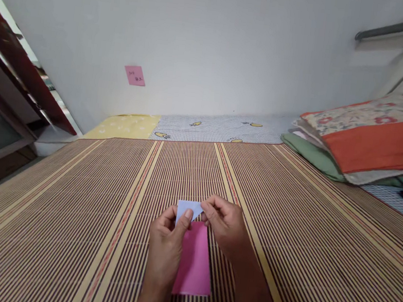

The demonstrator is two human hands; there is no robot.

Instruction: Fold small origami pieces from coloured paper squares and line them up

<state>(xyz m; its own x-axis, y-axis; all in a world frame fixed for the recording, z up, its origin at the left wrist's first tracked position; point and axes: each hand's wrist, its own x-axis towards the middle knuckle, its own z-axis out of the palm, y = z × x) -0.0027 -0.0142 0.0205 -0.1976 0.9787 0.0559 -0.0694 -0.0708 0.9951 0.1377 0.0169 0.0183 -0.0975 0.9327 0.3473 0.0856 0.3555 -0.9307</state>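
Observation:
A small light-blue piece of paper [186, 210] is held up between both hands; its right side slants to a corner. My left hand [169, 237] grips its left part, with the thumb on the face of the paper. The fingertips of my right hand [224, 222] pinch its right corner. Below the blue paper, a pink rectangular sheet or pad [195, 263] lies on the striped mat [109, 184], its left edge partly hidden by my left hand.
Folded bedding in orange, floral and green [382, 139] is piled at the right. A patterned cloth [208, 127] runs along the wall behind the mat. One pink note [135, 75] is stuck to the wall. A dark red frame [31, 66] stands at the left.

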